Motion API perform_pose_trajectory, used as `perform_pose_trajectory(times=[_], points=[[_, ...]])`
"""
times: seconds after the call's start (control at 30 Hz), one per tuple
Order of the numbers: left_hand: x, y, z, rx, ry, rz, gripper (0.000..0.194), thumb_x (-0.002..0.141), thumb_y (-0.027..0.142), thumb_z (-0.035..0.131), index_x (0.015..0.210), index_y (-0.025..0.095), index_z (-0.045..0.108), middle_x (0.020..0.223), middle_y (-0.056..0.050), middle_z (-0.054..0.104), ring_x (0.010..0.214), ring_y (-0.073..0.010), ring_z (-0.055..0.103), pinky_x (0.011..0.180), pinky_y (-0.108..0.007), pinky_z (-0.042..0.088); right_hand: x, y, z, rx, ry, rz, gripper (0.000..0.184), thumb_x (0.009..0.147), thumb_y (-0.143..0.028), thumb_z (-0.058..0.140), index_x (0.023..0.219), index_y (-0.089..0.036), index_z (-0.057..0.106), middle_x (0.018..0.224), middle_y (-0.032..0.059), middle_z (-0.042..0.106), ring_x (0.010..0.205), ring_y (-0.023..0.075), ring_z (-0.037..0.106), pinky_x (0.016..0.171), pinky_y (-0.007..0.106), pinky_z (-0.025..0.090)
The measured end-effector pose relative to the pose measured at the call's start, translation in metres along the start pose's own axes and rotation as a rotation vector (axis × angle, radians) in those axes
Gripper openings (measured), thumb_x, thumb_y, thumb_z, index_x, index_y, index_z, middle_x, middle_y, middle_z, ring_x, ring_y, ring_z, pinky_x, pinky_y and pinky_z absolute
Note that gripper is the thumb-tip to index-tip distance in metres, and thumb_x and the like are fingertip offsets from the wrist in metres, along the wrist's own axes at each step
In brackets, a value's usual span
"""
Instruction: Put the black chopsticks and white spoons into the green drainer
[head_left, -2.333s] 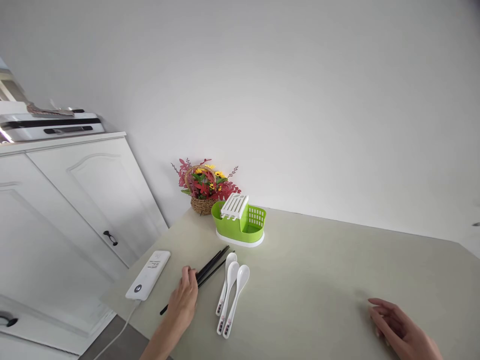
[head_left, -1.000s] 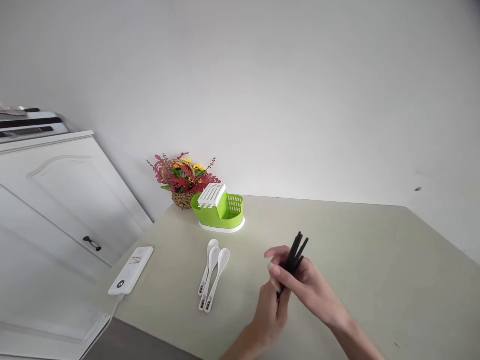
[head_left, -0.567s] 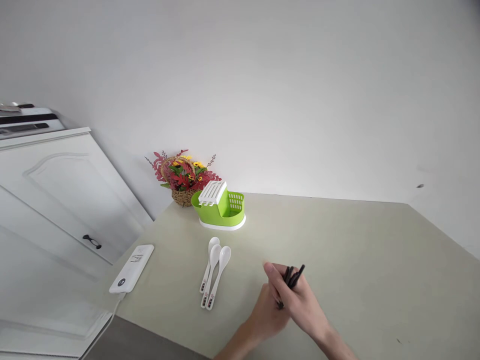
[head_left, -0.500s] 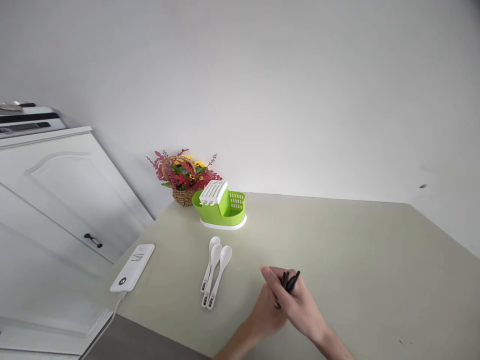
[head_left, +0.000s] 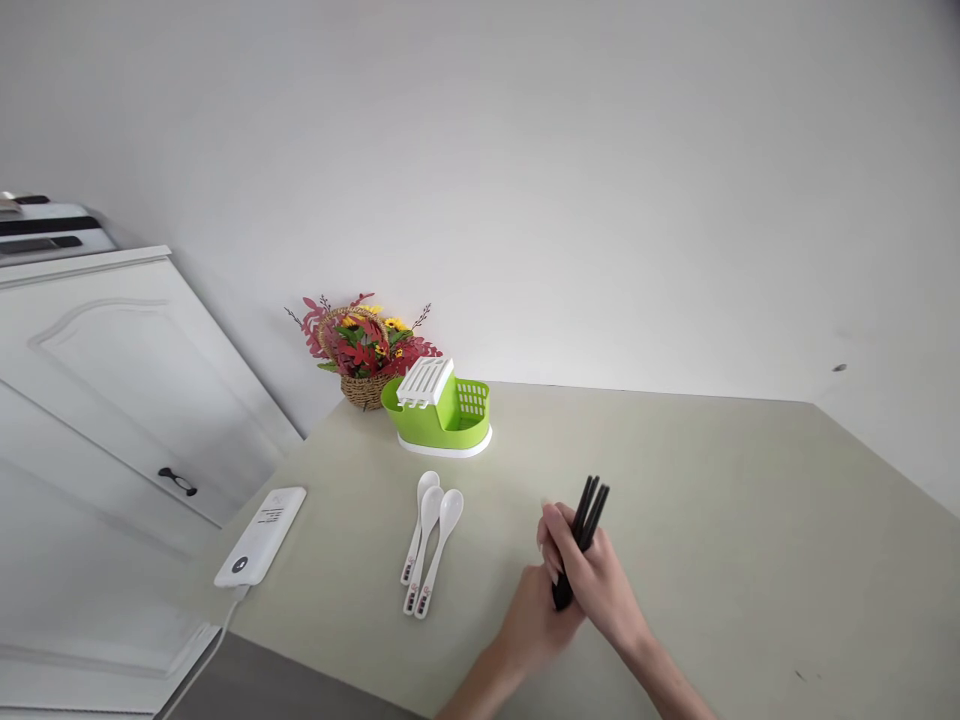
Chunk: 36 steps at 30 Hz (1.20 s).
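A bundle of black chopsticks (head_left: pixel 589 512) stands tilted above the table, its upper ends sticking out over my hands. My right hand (head_left: pixel 596 575) is closed around the middle of the bundle, thumb across the front. Below it, my left hand (head_left: pixel 536 620) makes a fist about the lower part, and the bottom ends are hidden there. To the left, three white spoons (head_left: pixel 430 540) lie side by side on the table, bowls pointing away from me. Behind them is a green and white cutlery holder (head_left: pixel 439 425) with a slotted white top and a lattice-sided compartment.
A woven basket (head_left: pixel 364 392) of red and yellow flowers stands behind the holder, against the wall. A white power bank (head_left: pixel 262 537) with a cable lies at the table's left edge. Beyond that edge is a white cabinet (head_left: pixel 112 400). The table (head_left: pixel 720 520) extends to the right.
The chopsticks now stick up farther above my right hand. That hand has risen slightly, and more of the bundle shows between my two hands. Spoons and holder stay in place.
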<state>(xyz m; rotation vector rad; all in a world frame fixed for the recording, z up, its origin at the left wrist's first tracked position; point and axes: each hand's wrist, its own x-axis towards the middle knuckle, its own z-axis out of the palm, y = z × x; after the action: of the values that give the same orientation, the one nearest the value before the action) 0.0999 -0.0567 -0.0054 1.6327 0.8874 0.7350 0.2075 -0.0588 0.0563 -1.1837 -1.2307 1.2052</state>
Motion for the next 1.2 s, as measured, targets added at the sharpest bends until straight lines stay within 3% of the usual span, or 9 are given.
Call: perform_pose_trajectory(times=[0.13,0.23,0.33,0.47,0.63,0.77,0.97,1.13,1.2], points=[[-0.013,-0.005,0.011,0.212,0.2,-0.015,0.01,0.097,0.03,0.054,0.092,0.021,0.05,0.063,0.005,0.048,0.052,-0.0125,0.044,0.051,-0.026,0.028,0.019,0.017,-0.012,-0.228,0.15,0.04,0.051,0.097,-0.07,0.044,0.081,-0.023,0.057,0.063,-0.0056,0.039,0.057,0.0138,0.038,0.055,0.027,0.035],[-0.021,-0.005,0.019,0.377,0.313,0.039,0.006,0.099,0.025,0.05,0.096,0.022,0.055,0.078,-0.004,0.063,0.072,-0.0224,0.062,0.062,-0.031,0.045,0.031,0.036,-0.016,-0.409,0.205,0.101,0.045,0.098,-0.064,0.039,0.08,-0.025,0.052,0.06,-0.0063,0.038,0.054,0.0148,0.039,0.055,0.028,0.036],[-0.026,-0.006,0.023,0.557,0.39,0.092,0.017,0.095,0.017,0.051,0.108,0.021,0.06,0.096,-0.011,0.069,0.092,-0.0302,0.066,0.078,-0.042,0.053,0.037,0.051,-0.016,-0.493,0.197,0.148,0.035,0.1,-0.052,0.036,0.084,-0.025,0.051,0.059,-0.0049,0.045,0.052,0.0173,0.047,0.055,0.03,0.038],[-0.027,-0.011,0.026,0.72,0.431,0.099,0.036,0.093,0.013,0.05,0.128,0.02,0.06,0.112,-0.013,0.069,0.103,-0.0324,0.065,0.091,-0.051,0.054,0.041,0.057,-0.015,-0.661,0.203,0.212,0.026,0.099,-0.038,0.036,0.103,-0.021,0.055,0.069,0.0023,0.062,0.059,0.0211,0.059,0.058,0.031,0.04],[-0.025,-0.026,0.027,0.94,0.403,0.207,0.066,0.098,0.012,0.045,0.163,0.015,0.031,0.16,-0.018,0.046,0.148,-0.0359,0.043,0.115,-0.059,0.044,0.042,0.053,-0.009,-0.87,0.199,0.252,0.044,0.096,-0.027,0.04,0.136,-0.012,0.05,0.071,0.0058,0.068,0.065,0.0262,0.067,0.063,0.034,0.04],[-0.024,-0.031,0.028,1.05,0.378,0.248,0.079,0.098,0.01,0.044,0.169,0.014,0.01,0.171,-0.016,0.028,0.158,-0.0361,0.026,0.123,-0.062,0.036,0.039,0.049,-0.004,-0.996,0.17,0.252,0.057,0.1,-0.029,0.037,0.155,-0.014,0.037,0.077,0.0061,0.073,0.071,0.0269,0.072,0.066,0.034,0.041],[-0.026,-0.028,0.028,1.067,0.354,0.222,0.077,0.1,0.011,0.043,0.169,0.013,0.009,0.172,-0.015,0.022,0.159,-0.0355,0.018,0.125,-0.062,0.035,0.035,0.047,-0.006,-1.032,0.173,0.24,0.058,0.104,-0.031,0.031,0.162,-0.022,0.031,0.099,0.0097,0.077,0.084,0.0253,0.075,0.07,0.033,0.043],[-0.027,-0.032,0.028,1.005,0.387,0.181,0.071,0.102,0.012,0.041,0.168,0.013,0.015,0.172,-0.014,0.026,0.159,-0.0331,0.021,0.125,-0.059,0.038,0.034,0.051,-0.013,-1.037,0.141,0.271,0.059,0.106,-0.035,0.027,0.162,-0.017,0.031,0.091,0.0097,0.077,0.081,0.0262,0.075,0.068,0.034,0.045],[-0.028,-0.032,0.026,0.978,0.369,0.179,0.069,0.103,0.013,0.04,0.168,0.013,0.017,0.172,-0.013,0.026,0.159,-0.031,0.022,0.126,-0.056,0.038,0.033,0.053,-0.014,-1.041,0.148,0.258,0.058,0.106,-0.036,0.027,0.161,-0.018,0.032,0.1,0.011,0.077,0.085,0.0262,0.075,0.07,0.034,0.046]])
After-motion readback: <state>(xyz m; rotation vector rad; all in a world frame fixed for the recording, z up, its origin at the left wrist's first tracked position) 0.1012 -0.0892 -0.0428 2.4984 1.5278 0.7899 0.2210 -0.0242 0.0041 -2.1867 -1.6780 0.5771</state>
